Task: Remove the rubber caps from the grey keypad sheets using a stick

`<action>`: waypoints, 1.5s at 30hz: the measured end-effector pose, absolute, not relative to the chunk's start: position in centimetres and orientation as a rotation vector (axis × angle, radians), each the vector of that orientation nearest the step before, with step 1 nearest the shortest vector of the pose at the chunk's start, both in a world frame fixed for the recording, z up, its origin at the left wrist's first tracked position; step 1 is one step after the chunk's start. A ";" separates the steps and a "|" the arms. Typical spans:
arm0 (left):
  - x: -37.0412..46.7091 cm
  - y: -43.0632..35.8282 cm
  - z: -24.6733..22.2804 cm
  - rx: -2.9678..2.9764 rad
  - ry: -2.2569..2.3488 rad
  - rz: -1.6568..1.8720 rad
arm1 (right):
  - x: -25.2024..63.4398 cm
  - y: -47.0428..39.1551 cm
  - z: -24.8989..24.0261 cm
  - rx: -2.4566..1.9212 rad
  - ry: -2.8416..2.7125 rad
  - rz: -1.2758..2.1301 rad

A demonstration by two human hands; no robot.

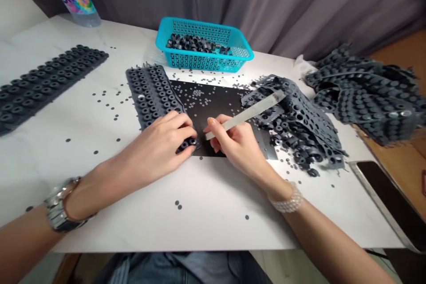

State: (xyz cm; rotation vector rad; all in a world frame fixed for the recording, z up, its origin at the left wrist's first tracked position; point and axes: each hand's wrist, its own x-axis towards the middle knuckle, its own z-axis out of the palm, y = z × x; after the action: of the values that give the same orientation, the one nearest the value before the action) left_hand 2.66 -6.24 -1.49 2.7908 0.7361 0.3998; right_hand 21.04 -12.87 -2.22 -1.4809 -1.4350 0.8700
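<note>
My left hand (171,135) grips the near end of a dark grey rubber sheet (149,88) studded with rows of ring-shaped bumps. Its thumb and fingers are closed around the sheet's corner. Between the thumb and fingers of my right hand (233,137) is a slim, pale flat stick-like tool (253,110), slanting up to the right, its lower end near the sheet's edge. What sits at that lower tip is too small to make out. Beneath both hands lies a black mat (213,115) sprinkled with small dark discs.
A turquoise basket (203,60) holding black rings stands behind. Another studded sheet (49,80) lies left, below a water bottle (78,4). Right are a punched-out sheet (309,115), loose rings (302,151), piled sheets (372,93) and a phone (388,199).
</note>
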 end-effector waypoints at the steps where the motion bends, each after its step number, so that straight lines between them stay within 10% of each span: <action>1: 2.8 -6.3 -1.5 2.792 0.746 0.393 | 20.9 -12.9 -2.3 -1.476 -1.455 0.845; 35: 3.3 -6.8 -1.6 2.817 0.836 0.416 | 19.5 -13.1 -3.3 -1.479 -1.651 0.569; 45: 2.3 -5.8 0.0 1.800 1.006 0.711 | 19.1 -12.8 -3.1 -1.507 -1.609 0.577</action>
State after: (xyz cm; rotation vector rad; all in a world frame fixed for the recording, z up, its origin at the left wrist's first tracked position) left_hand 2.28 -5.76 0.03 1.7996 1.0058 0.7112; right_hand 19.13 -12.84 -3.07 -1.5070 -1.6091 0.5771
